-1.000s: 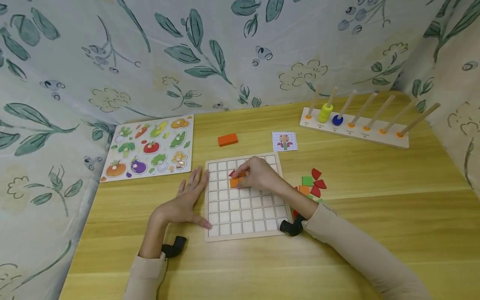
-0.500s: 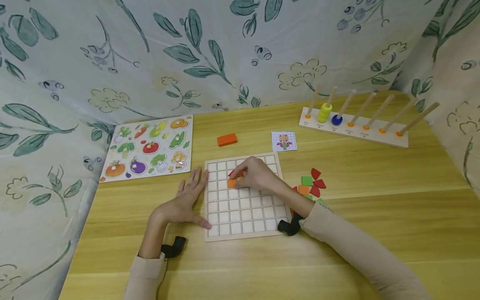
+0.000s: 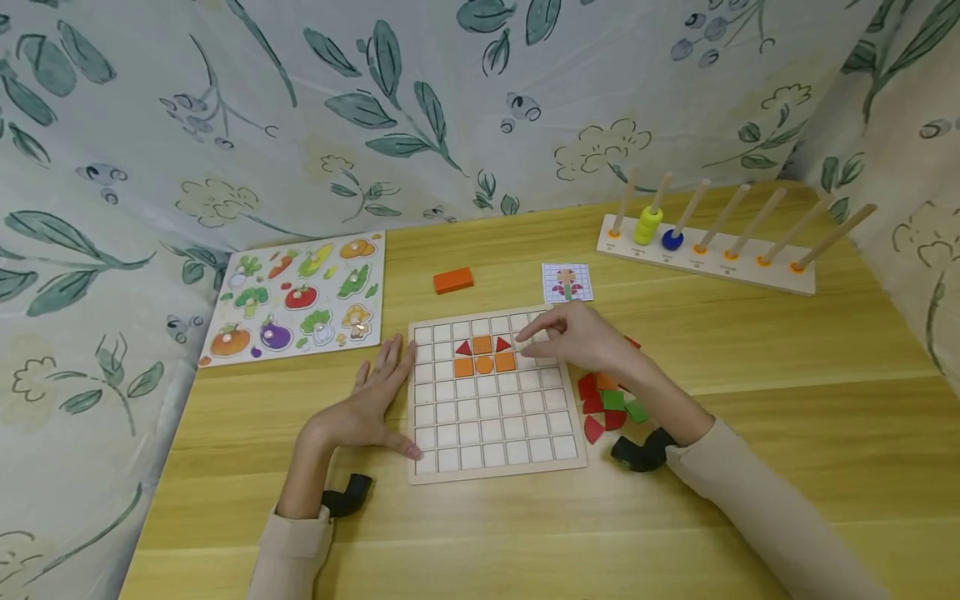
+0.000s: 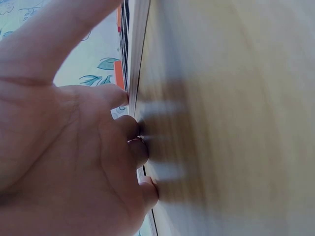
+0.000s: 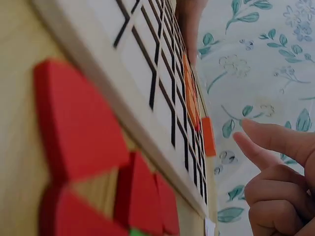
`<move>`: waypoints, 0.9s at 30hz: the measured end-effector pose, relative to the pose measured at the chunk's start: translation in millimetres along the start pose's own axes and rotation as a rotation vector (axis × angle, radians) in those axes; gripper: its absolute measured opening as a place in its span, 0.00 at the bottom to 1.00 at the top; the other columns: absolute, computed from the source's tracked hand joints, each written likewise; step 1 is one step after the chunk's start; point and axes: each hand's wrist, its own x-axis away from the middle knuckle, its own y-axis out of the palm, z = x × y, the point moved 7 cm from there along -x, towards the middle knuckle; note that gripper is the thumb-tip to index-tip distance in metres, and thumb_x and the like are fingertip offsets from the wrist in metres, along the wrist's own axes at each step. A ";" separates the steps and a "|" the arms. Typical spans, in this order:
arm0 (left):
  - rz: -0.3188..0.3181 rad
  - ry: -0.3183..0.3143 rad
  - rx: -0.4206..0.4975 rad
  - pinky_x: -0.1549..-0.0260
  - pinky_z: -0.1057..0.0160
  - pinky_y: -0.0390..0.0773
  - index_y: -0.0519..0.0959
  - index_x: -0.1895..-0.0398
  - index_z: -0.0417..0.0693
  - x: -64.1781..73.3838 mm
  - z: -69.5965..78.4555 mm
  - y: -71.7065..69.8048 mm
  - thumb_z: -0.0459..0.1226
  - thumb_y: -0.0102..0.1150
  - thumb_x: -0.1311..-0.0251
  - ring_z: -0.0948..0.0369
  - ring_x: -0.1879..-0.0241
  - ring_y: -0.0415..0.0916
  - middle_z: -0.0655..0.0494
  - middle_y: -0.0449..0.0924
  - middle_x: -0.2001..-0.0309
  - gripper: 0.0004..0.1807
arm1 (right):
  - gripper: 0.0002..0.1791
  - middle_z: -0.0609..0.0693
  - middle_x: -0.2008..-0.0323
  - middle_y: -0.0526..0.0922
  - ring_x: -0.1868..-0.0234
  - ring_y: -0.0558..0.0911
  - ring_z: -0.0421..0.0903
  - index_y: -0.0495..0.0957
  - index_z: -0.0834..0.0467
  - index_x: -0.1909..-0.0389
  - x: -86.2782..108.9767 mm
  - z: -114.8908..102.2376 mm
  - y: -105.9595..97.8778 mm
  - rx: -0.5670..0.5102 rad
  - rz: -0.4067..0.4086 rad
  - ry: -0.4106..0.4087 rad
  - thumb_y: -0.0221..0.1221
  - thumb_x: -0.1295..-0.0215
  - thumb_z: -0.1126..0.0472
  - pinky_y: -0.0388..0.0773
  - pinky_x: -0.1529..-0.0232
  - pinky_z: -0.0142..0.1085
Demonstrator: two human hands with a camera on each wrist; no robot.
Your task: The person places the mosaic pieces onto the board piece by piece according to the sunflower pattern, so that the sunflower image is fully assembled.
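A white grid board point(image 3: 501, 431) with a wooden rim lies on the table. Two rows of pieces sit in its cells: an orange square point(image 3: 482, 344) between two red triangles point(image 3: 503, 343), and below them an orange circle point(image 3: 484, 364) between two orange squares point(image 3: 464, 367). My left hand point(image 3: 360, 412) is spread along the board's left side, fingertips and thumb touching its rim. Over the board's upper right part hovers my right hand point(image 3: 585, 337), holding nothing; in the right wrist view its thumb and index finger point(image 5: 275, 137) stretch out while the other fingers are bent.
Loose red pieces point(image 3: 587, 387) and green pieces point(image 3: 612, 400) lie right of the board. Behind it are an orange block point(image 3: 453, 281) and a pattern card point(image 3: 567, 283). A vegetable puzzle point(image 3: 300, 296) lies back left; a peg stand point(image 3: 708, 258) with upright rods stands back right.
My right hand has let go of the orange pieces and moved right, uncovering the two rows on the board. The left hand has stayed in place.
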 end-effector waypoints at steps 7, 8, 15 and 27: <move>-0.001 0.005 0.000 0.22 0.32 0.24 0.27 0.16 0.47 0.6 -0.4 0.9 0.55 0.83 0.59 0.44 0.18 0.12 0.43 0.12 0.18 0.82 | 0.15 0.45 0.81 0.58 0.76 0.62 0.45 0.89 0.53 0.51 23.7 35.9 -46.4 0.057 0.022 0.057 0.71 0.35 0.51 0.58 0.75 0.33; -0.002 0.004 0.003 0.22 0.32 0.23 0.27 0.16 0.47 0.7 -0.8 0.9 0.55 0.84 0.59 0.44 0.18 0.12 0.43 0.12 0.18 0.82 | 0.16 0.44 0.81 0.59 0.76 0.62 0.45 0.89 0.53 0.50 26.3 40.6 -51.1 0.067 0.019 0.067 0.71 0.35 0.51 0.58 0.75 0.33; -0.003 -0.008 -0.007 0.22 0.33 0.23 0.27 0.16 0.49 0.2 -2.6 1.4 0.55 0.84 0.59 0.46 0.18 0.11 0.44 0.12 0.18 0.82 | 0.20 0.45 0.79 0.62 0.75 0.64 0.44 0.88 0.56 0.47 38.8 68.0 -73.8 0.087 -0.005 0.110 0.72 0.37 0.52 0.58 0.74 0.35; -0.002 0.002 0.009 0.22 0.32 0.23 0.26 0.16 0.47 0.7 -0.4 0.4 0.54 0.84 0.59 0.43 0.18 0.11 0.42 0.12 0.18 0.82 | 0.15 0.45 0.80 0.63 0.78 0.63 0.41 0.90 0.53 0.52 40.1 68.4 -64.5 0.082 -0.083 0.091 0.74 0.40 0.56 0.56 0.77 0.32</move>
